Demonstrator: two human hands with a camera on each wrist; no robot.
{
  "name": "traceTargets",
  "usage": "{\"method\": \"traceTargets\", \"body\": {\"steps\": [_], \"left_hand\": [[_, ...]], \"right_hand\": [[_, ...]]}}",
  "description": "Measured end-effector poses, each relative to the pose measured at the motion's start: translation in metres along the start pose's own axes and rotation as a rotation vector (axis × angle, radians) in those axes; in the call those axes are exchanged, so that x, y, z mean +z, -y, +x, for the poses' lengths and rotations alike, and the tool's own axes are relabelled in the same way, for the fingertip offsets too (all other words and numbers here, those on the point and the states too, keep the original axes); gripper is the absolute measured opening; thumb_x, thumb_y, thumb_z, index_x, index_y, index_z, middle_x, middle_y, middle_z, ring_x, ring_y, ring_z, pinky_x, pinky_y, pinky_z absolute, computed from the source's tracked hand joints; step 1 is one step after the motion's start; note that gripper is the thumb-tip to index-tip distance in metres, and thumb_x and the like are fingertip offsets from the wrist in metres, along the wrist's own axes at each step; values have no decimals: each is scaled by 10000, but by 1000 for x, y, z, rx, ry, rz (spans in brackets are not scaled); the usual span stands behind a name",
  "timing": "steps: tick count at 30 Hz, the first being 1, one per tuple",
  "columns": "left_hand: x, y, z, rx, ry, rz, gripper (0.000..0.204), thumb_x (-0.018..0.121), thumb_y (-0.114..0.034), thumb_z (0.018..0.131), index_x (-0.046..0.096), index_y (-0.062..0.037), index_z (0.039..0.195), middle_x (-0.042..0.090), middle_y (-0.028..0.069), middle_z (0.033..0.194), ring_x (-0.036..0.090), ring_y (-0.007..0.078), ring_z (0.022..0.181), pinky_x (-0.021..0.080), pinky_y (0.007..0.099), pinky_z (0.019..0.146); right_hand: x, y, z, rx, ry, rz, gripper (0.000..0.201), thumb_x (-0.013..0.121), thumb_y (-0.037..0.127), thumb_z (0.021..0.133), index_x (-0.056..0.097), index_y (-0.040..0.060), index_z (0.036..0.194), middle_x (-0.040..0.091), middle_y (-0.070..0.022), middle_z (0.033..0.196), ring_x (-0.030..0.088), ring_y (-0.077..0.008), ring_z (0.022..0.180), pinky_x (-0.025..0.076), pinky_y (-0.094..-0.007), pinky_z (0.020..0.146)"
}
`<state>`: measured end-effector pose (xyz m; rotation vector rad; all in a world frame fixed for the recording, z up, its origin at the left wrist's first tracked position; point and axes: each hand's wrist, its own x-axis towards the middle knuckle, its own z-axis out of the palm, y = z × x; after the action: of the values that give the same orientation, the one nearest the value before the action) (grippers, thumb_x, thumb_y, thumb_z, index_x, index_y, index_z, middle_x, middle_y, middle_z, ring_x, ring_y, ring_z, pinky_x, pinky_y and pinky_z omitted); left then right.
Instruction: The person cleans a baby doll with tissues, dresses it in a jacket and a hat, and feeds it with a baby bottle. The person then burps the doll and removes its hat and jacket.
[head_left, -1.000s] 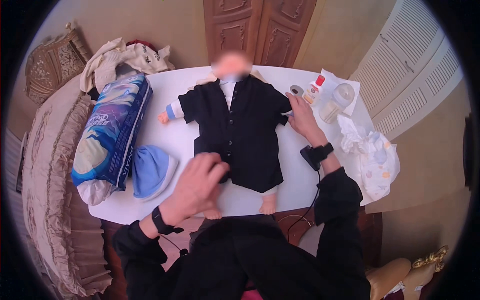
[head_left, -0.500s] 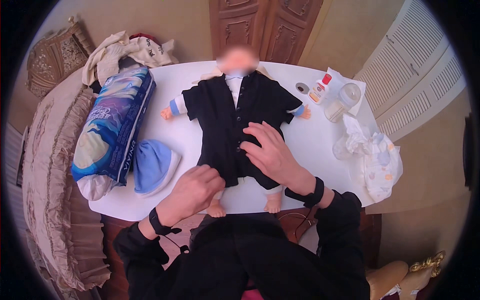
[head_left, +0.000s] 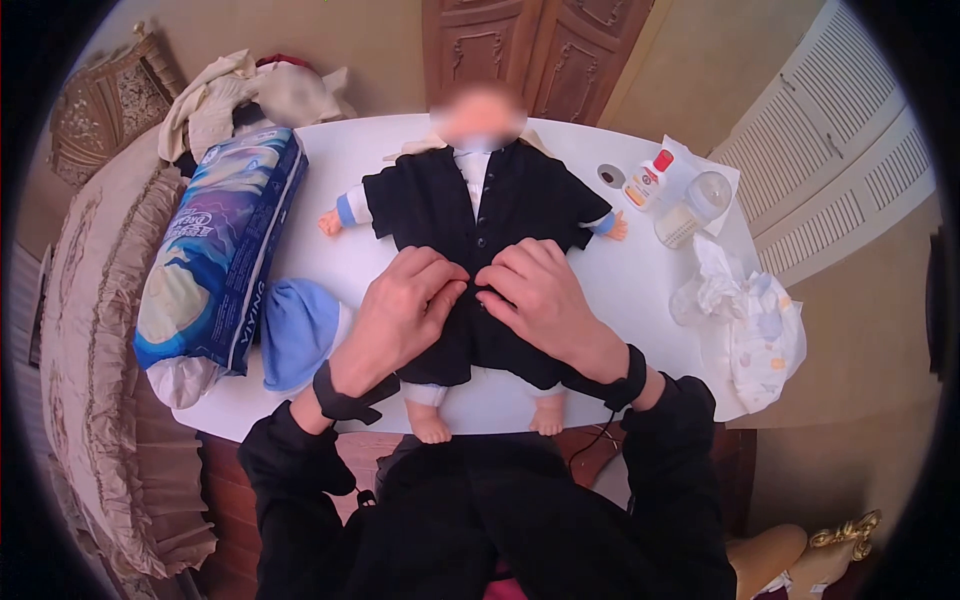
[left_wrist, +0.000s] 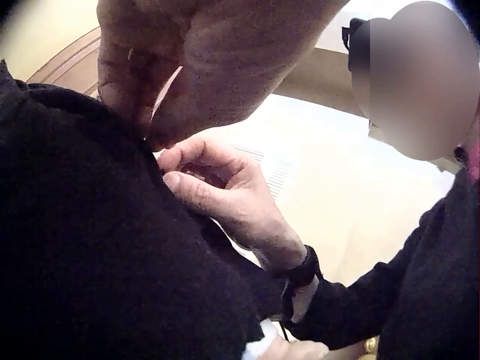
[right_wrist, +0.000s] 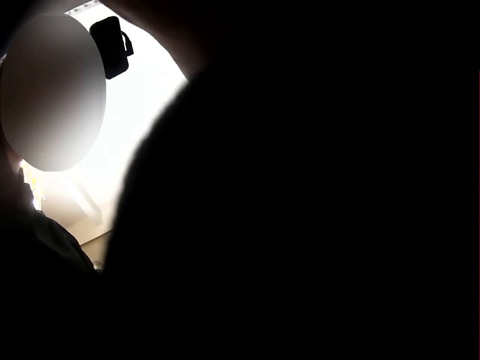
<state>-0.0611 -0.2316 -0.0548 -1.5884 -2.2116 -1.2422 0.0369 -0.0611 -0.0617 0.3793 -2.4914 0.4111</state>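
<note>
A baby doll (head_left: 548, 414) lies on its back on the white table (head_left: 660, 330), its feet toward the person. It wears a black short-sleeved romper (head_left: 425, 205) with buttons down the front, over white clothing with blue cuffs. At the romper's middle front, my left hand (head_left: 405, 300) pinches the cloth by the button line. Facing it, my right hand (head_left: 550, 305) pinches the opposite edge with thumb and bent fingers. The left wrist view has both hands' fingertips almost together at the black cloth. Dark fabric fills most of the right wrist view.
Left of the doll are a blue diaper pack (head_left: 220, 250) and a blue baby hat (head_left: 300, 335). On the right stand a red-capped bottle (head_left: 645, 185) and a baby bottle (head_left: 690, 212). A patterned diaper (head_left: 765, 335) and crumpled white tissue (head_left: 720, 275) lie nearer.
My right hand has moved from the doll's sleeve to the romper's middle. My left hand has come up from the romper's lower hem to meet it at the button line.
</note>
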Motion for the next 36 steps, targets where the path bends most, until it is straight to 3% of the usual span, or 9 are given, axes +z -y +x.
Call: {"method": "traceTargets", "body": {"steps": [3,6,13,15,22,28,30,34,36], "left_hand": [[-2,8,2,-13,8,17,72,648,-40,773,636,-28,842,575,100,806,569,287,775,474,368,678],[-5,6,9,-51,14,17,74,649,-47,770,633,-30,840,567,97,794,564,284,770,474,366,676],[4,4,25,-23,64,120,75,653,-47,764,635,-20,831,574,123,791,572,302,762,466,373,659],[6,5,26,-84,60,132,81,652,-51,759,620,-13,823,570,137,793,576,319,773,468,382,672],[9,3,28,-94,54,157,130,643,-29,744,588,2,858,564,146,803,586,326,784,473,384,686],[4,11,32,-126,108,46,167,622,12,758,599,-32,917,553,142,831,596,317,767,485,366,667],[6,18,33,17,125,56,185,612,19,772,601,-49,943,551,132,832,592,317,738,484,366,647],[3,7,35,-58,86,-22,175,615,18,769,593,-40,933,551,124,838,589,315,755,480,368,658],[-1,3,30,-92,133,-33,173,615,-5,763,578,-45,927,525,135,839,565,332,811,468,399,695]], "right_hand": [[-5,-5,0,32,-6,31,163,698,102,711,583,73,824,535,-48,801,535,-216,824,403,-338,732],[-16,-7,-1,275,-89,312,126,673,52,718,579,53,803,554,-53,719,546,-244,727,433,-347,663],[-21,-15,8,172,37,235,120,664,42,768,622,28,880,578,-70,776,559,-214,725,453,-309,625],[-17,-16,17,364,-21,328,135,658,66,788,627,47,918,573,-71,818,557,-218,733,459,-316,654],[-4,-33,29,73,16,59,186,670,68,763,620,36,939,539,-70,827,576,-217,715,463,-299,627],[-20,-32,20,304,122,438,127,657,82,772,602,36,876,537,-79,806,587,-231,722,477,-322,649],[-18,-35,16,316,129,453,139,656,78,775,598,31,893,538,-78,814,588,-223,714,478,-313,651],[-23,-26,15,389,29,401,190,669,82,763,597,41,933,537,-75,831,581,-218,727,463,-323,660],[-28,-17,14,241,54,317,214,680,90,752,598,54,946,531,-72,838,570,-220,748,450,-327,673]]}}
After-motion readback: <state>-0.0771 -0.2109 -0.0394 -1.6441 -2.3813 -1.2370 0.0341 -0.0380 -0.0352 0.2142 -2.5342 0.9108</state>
